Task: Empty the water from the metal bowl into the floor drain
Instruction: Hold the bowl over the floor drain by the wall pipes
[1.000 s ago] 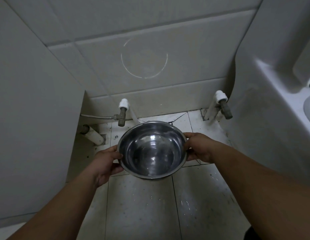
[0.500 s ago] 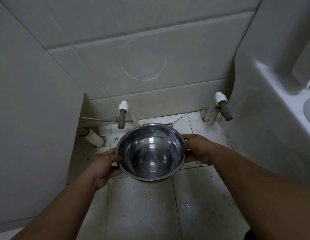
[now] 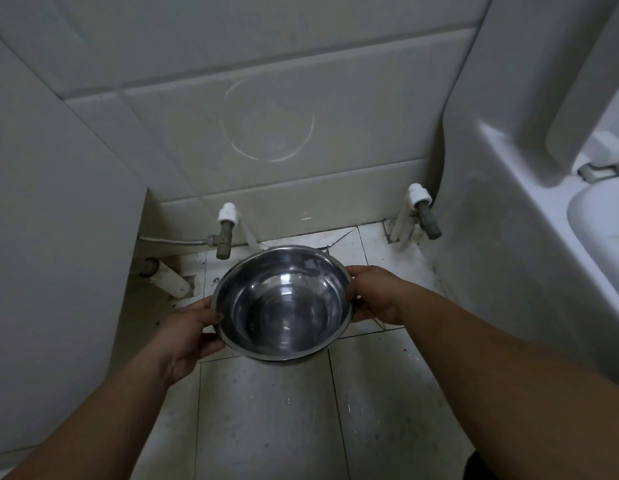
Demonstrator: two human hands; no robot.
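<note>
A round metal bowl (image 3: 282, 303) with a little water in its bottom is held level above the tiled floor (image 3: 266, 420). My left hand (image 3: 186, 336) grips its left rim, thumb on the edge. My right hand (image 3: 377, 294) grips the right rim the same way. No floor drain shows in this view; the bowl hides the tiles right under it.
Two capped pipe valves (image 3: 226, 230) (image 3: 422, 211) stick out at the base of the tiled back wall. A white pipe stub (image 3: 169, 280) lies at the left. A white appliance body (image 3: 508, 202) stands on the right, a grey panel (image 3: 51, 237) on the left.
The bowl and both hands have drifted slightly lower and toward me in the view. Grip on both rims is the same; the water stays in the bowl.
</note>
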